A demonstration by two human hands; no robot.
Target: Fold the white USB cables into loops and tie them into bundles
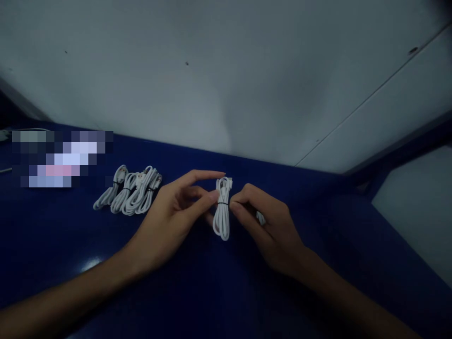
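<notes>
A white charging cable (221,221), coiled into a long bundle, stands roughly upright between my hands, with connectors at its top. A thin black twist tie (223,203) circles its middle. My left hand (187,200) grips the bundle from the left, thumb against its side and index finger stretched to its top. On the right, my right hand (261,216) is closed, thumb and index finger pinched beside the bundle where the tie meets them; the tie's end is hidden there. Part of another white coil (260,217) shows behind my right hand.
Several tied white cable bundles (136,193) lie together on the blue tabletop (169,292), left of my hands. A blurred-out patch (67,157) lies farther left. Behind the table rises a pale grey panel (197,103); another pale surface (420,202) is at the right.
</notes>
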